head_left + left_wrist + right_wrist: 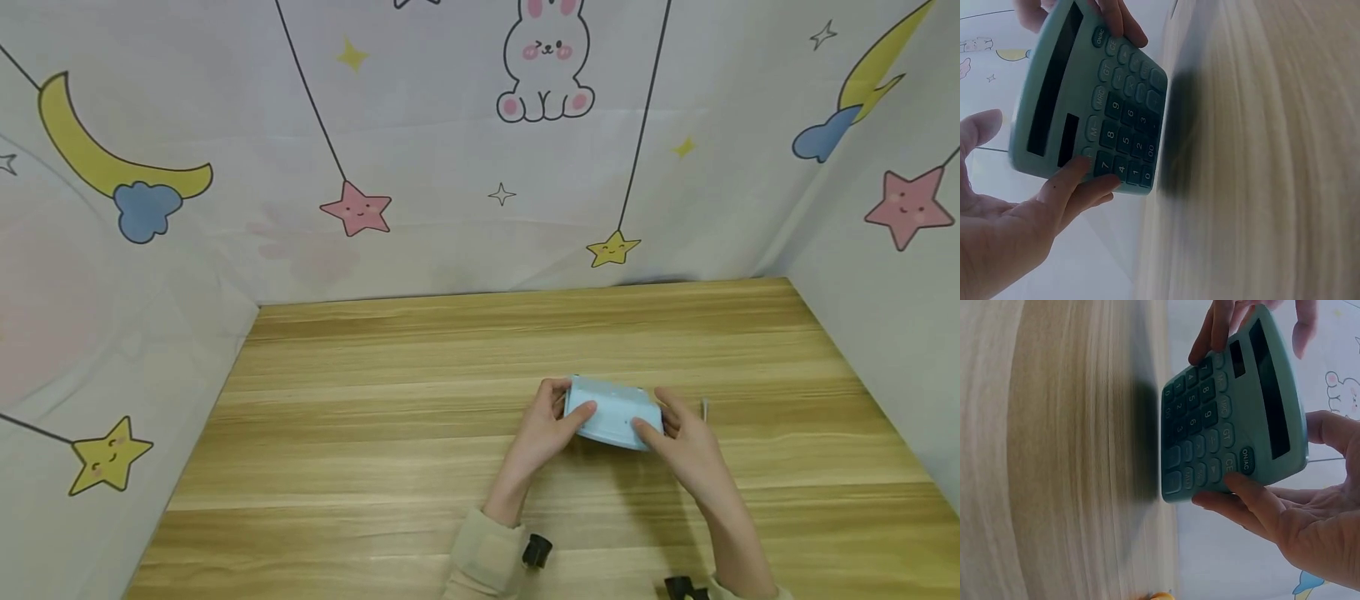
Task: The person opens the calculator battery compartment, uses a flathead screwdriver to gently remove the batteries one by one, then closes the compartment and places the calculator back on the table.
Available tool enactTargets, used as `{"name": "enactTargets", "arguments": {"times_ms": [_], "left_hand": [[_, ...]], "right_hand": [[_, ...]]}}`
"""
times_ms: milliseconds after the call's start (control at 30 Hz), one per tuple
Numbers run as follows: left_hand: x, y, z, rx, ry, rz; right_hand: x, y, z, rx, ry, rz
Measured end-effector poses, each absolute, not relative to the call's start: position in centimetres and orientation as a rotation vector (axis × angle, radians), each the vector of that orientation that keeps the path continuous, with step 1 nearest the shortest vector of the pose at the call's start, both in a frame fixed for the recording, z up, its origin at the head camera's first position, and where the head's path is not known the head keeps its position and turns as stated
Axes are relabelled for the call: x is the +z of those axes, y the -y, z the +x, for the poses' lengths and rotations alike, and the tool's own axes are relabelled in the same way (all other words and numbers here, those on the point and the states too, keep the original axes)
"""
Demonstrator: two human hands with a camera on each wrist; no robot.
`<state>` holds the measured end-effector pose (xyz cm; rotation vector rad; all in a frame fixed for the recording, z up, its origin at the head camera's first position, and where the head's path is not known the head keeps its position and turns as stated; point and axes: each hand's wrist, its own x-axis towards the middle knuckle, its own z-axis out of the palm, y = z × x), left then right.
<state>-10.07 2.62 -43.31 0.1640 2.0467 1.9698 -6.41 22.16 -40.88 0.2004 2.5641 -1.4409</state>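
A light blue calculator [611,408] is held tilted above the wooden table, its back turned up toward the head view. In the left wrist view its keys and dark display strip [1055,78] face the camera. My left hand [543,433] grips one side, with the thumb on the back and fingers on the key side. On the opposite side my right hand [688,446] pinches it the same way, fingertips by the corner keys in the right wrist view. Close beyond the right hand, a thin greyish rod-like piece [705,409] shows; the rest is hidden.
The wooden table [360,450] runs back to a white cloth wall [442,250] printed with stars, moons and a rabbit. More printed cloth stands at both sides. A small orange-yellow thing [1161,596] is cut off at the right wrist view's lower edge.
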Motion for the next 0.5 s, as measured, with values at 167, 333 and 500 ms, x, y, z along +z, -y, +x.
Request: {"name": "enactTargets", "arguments": {"times_ms": [167, 333, 500], "left_hand": [[-43.54, -2.68, -10.13, 1.936, -2.073, 0.152], [-43.68, -2.66, -10.16, 1.898, -2.084, 0.131], [-43.74, -2.63, -10.20, 1.877, -2.068, 0.122]], "right_hand": [[-41.16, -22.29, -6.52, -1.407, -2.613, 0.156], [-41.25, -22.30, -6.57, -1.356, -2.649, 0.150], [-41.37, -22.30, -6.57, -1.339, -2.636, 0.153]]}}
